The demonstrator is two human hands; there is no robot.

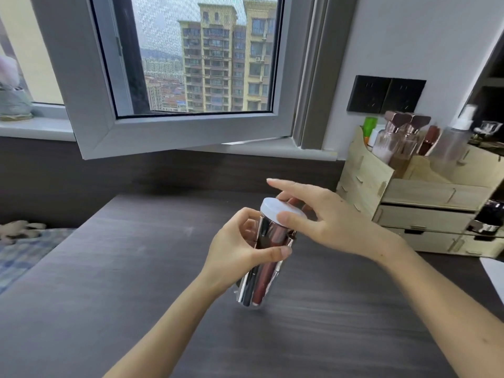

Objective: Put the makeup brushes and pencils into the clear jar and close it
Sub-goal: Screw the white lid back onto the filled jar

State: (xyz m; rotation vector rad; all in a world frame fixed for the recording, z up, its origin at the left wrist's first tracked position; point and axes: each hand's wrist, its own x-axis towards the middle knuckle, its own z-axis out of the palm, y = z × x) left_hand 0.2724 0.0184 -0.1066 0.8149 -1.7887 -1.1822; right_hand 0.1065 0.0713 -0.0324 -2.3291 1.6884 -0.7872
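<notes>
Clear jar [266, 264] at table [136, 309] centre, tilted, brushes inside | left hand [240, 256] wrapped round body | right hand [324, 225] pinching white lid [281, 211] at 12 o'clock | step: closing | next: twist until seated.

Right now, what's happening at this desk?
A person is closing a clear jar over the dark desk. The left hand grips the jar's body; brushes and pencils show inside. The right hand has thumb and fingers on the white lid, which sits on the mouth. Whether it's fully tight can't be told.
</notes>
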